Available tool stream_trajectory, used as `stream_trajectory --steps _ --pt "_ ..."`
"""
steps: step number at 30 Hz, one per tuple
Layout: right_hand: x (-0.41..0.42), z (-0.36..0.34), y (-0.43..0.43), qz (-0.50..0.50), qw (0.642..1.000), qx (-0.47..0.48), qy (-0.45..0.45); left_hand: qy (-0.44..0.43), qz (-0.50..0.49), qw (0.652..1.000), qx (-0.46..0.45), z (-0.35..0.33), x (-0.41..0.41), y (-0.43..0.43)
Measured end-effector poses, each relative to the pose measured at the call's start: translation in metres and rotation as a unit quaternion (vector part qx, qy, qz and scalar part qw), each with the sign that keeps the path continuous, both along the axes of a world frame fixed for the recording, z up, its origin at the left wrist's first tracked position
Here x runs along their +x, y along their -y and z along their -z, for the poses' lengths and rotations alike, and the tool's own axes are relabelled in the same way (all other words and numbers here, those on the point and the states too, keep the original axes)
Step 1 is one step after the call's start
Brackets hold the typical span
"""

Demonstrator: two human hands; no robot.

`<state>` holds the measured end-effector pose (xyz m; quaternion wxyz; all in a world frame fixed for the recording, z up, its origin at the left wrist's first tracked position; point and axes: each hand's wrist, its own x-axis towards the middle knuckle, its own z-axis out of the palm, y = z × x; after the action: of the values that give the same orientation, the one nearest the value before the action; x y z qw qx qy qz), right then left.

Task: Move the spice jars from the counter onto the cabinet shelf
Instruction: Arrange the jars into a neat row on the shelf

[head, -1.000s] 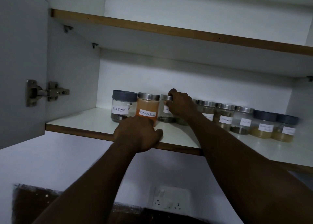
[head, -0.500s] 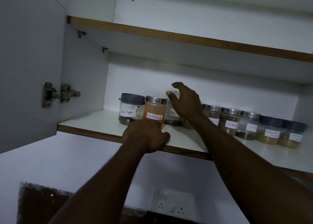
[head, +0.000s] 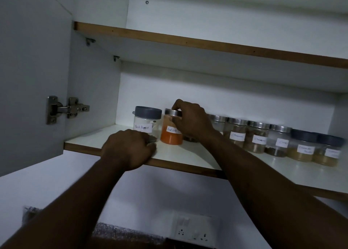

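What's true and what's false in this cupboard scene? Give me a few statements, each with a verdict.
1. The right hand grips the red chilli jar. True.
2. The black pepper jar has a shiny steel lid. False: its lid is dark grey-blue.
3. The left hand rests on the front edge of the shelf. True.
4. The cabinet door is closed. False: it stands open at the left.

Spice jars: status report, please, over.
Left hand curled on shelf edge. Right hand grips red chilli jar, upright on shelf. Black Pepper jar close beside.
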<state>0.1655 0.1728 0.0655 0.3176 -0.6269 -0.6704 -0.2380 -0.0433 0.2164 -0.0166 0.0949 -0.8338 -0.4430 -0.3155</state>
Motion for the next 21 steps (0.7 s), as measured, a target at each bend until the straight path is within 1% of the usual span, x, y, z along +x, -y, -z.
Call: stream_trajectory --steps 4,9,21 --pt "0.003 -0.01 -0.016 0.035 0.998 -0.039 -0.02 0.011 0.002 1.0 0.015 0.001 0.002 0.004" --pt "0.004 -0.013 -0.034 0.064 0.996 -0.057 -0.032 0.028 0.01 0.999 0.021 0.0 0.003 0.004" --pt "0.002 -0.007 -0.046 0.076 0.995 -0.042 -0.052 0.032 0.016 0.999 0.011 0.0 0.001 0.003"
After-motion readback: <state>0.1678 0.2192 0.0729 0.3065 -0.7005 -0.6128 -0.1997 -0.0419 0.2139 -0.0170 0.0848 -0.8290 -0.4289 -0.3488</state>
